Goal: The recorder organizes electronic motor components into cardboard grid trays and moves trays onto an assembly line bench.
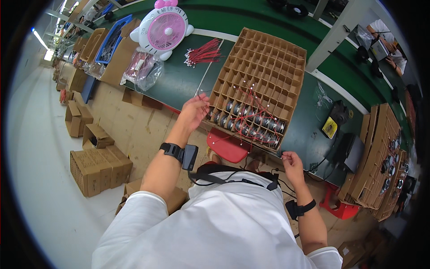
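Note:
A cardboard divider box (264, 60) stands on the green worktable, its grid split into many small cells. Several round metal-and-black parts that look like small speakers (253, 131) fill the near rows, with red wires and white plugs lying over them. At the box's left edge is my left hand (196, 111), fingers drawn together; whatever they pinch is too small to make out. My right hand (292, 165) hovers just off the near right corner, its fingers curled closed, with any thing in them hidden.
Red wires (204, 53) lie bundled beside a pink-and-white fan (166, 31) and a plastic bag (145, 71). To the right are a black device (349, 150) and upright divider boxes (378, 157). A red stool (228, 145) sits under the table; cartons (101, 168) stand on the floor.

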The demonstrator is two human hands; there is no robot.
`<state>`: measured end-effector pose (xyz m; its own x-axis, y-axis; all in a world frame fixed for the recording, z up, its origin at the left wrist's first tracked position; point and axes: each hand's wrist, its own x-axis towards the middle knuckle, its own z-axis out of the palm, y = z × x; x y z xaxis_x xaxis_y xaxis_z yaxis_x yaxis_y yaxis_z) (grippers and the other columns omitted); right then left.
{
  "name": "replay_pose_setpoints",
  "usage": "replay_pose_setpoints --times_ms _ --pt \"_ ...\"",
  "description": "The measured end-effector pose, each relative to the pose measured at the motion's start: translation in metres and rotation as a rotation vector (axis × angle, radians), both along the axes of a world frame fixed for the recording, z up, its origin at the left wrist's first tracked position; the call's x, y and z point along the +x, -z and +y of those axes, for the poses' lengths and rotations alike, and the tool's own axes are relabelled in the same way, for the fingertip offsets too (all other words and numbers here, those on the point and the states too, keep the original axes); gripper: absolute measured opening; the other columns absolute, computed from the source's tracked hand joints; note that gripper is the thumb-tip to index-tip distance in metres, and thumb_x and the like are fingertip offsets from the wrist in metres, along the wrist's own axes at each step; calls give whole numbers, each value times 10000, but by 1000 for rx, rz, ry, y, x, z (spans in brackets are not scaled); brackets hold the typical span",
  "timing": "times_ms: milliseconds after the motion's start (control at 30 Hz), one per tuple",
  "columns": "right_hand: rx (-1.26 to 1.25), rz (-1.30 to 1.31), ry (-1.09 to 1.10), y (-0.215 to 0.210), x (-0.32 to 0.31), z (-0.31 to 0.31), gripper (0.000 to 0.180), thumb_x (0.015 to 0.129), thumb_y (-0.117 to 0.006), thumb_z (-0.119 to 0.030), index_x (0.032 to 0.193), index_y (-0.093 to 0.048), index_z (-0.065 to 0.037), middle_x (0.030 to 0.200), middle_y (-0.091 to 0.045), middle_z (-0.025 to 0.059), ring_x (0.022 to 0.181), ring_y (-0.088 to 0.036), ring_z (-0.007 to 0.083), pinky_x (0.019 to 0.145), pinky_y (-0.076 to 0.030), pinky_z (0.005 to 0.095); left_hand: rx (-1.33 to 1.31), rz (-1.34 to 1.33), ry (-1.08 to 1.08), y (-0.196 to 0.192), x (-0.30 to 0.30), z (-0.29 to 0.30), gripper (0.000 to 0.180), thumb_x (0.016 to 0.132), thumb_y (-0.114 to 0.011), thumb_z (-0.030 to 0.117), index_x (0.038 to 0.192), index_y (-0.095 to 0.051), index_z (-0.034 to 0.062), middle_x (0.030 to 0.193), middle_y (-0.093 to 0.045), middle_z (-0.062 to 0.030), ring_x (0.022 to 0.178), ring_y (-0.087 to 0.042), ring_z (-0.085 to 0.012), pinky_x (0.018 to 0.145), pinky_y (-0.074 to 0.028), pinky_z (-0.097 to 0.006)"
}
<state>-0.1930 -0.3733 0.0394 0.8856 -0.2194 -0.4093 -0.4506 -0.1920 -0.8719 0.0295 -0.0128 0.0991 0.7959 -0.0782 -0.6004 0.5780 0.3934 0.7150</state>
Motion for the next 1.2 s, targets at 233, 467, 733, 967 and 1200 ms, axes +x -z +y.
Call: replay_pose_setpoints --times_ms 233,467,733,967,1200 --pt "-17 46 -41 -2 4 4 160 900 -576 -54 1043 -609 12 901 -665 67 800 -595 120 755 -484 262 -92 -98 -40 -17 -5 -10 236 866 -571 15 1089 -550 90 1013 -629 -53 864 -597 -163 826 -487 -330" --pt "7 6 -8 4 -3 -1 160 910 -577 -62 1046 -609 16 890 -654 55 785 -585 111 745 -480 255 -136 -187 -107 -17 -51 14 128 900 -553 15 1006 -570 85 1161 -627 -98 1095 -596 -232 963 -477 -408" --pt "-13 57 -4 2 -8 3 155 920 -580 -83 1044 -597 9 890 -622 13 788 -546 78 733 -457 229 -334 -10 -41 -8 -99 44 146 910 -586 117 1045 -609 69 1263 -598 -115 1159 -570 -251 976 -463 -421" --pt "-72 28 68 -14 -3 -23 190 919 -571 -70 1101 -595 -21 976 -616 21 824 -552 93 756 -462 241 287 472 42 40 -82 75 265 892 -623 205 1098 -590 40 1111 -639 -89 1119 -571 -250 922 -465 -405" --pt "-8 -446 597 -170 -5 -187 245 925 -601 -201 1131 -595 -67 1050 -623 33 908 -594 109 775 -482 250 1656 -647 316 10 -25 63 399 770 -642 57 1160 -556 49 1193 -561 -176 1007 -588 -375 852 -495 -439"
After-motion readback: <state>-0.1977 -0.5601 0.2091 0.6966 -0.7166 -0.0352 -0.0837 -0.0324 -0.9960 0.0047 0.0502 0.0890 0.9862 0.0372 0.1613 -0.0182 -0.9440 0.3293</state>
